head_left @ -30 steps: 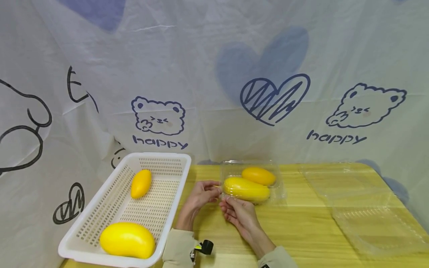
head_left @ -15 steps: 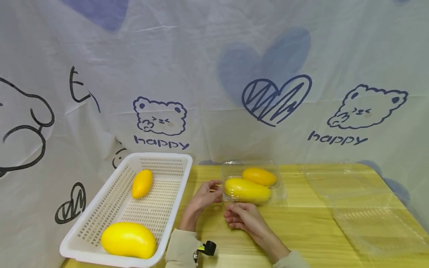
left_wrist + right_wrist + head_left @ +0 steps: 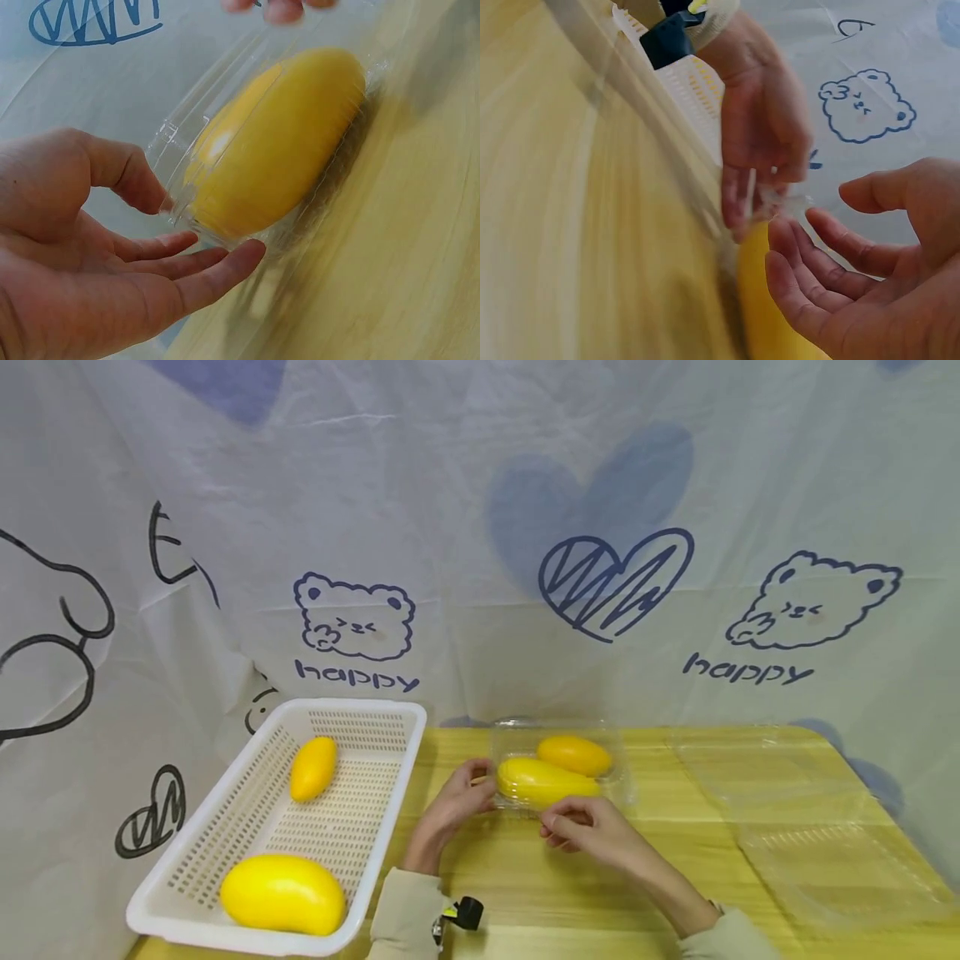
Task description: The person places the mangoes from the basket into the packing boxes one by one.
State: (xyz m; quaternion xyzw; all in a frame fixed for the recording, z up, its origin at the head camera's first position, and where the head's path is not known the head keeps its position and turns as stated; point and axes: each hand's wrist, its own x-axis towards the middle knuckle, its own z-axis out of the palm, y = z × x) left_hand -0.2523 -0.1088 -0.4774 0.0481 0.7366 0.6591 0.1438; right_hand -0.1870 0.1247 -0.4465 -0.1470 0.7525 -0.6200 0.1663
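At the left hand we see a glossy, clear plastic box around smooth, shiny fruit; beneath, wood-grained table

Behind the wooden tabletop, a pale cloth is hanging, showing bear faces, hearts and the word "happy". At the left, a white perforated basket is holding an orange-yellow fruit and a larger yellow fruit. A clear plastic container is lying unfolded at the right.

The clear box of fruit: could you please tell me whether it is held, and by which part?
The left grip holds the box by its left end; the right grip holds nothing.
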